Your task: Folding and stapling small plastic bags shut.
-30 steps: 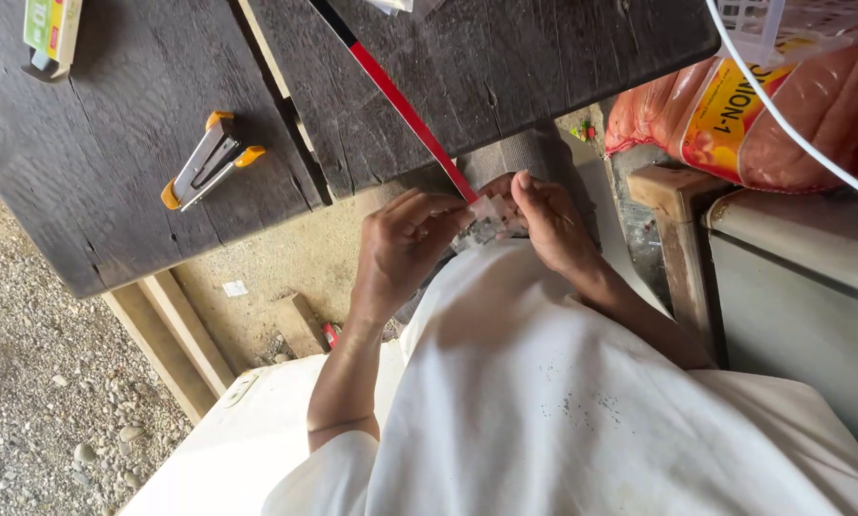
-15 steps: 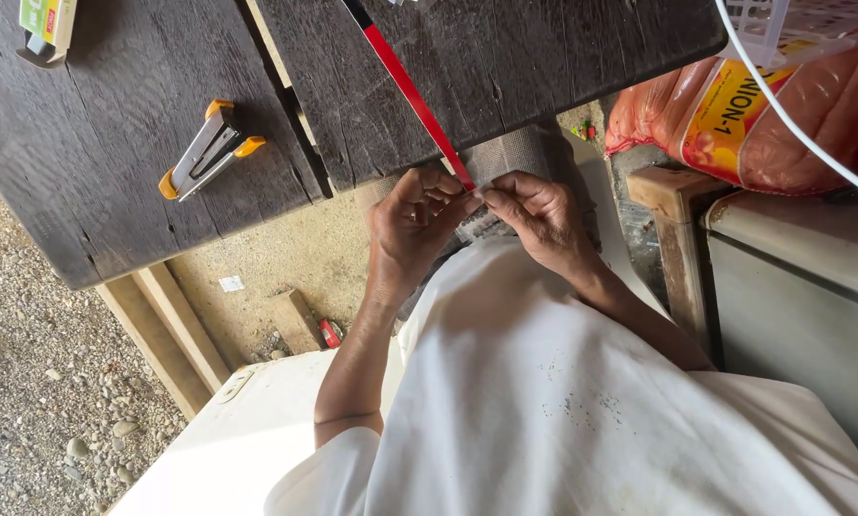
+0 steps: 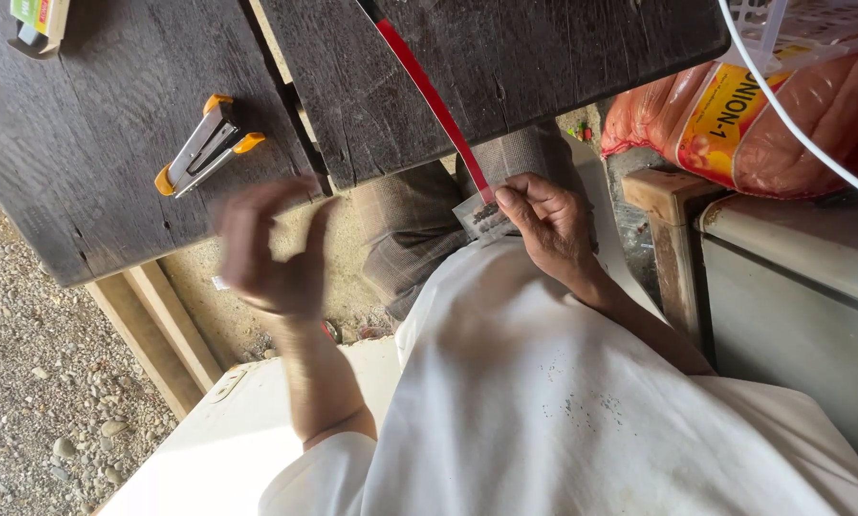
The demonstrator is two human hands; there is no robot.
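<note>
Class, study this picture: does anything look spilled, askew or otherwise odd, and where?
Small dark specks are scattered on the white garment over the lap, like a spill. Similar dark bits show inside the small clear packet that the right hand pinches. The left hand is blurred above the stapler.

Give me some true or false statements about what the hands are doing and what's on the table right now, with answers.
1. The right hand holds a small clear packet. True.
2. The left hand grips the stapler. False: it is blurred below the table edge, touching nothing visible.
3. A red strip runs across the table down to the packet. True.
4. The stapler lies on the gravel. False: it lies on the dark wooden table.
5. An orange mesh sack sits at the right. True.
</note>
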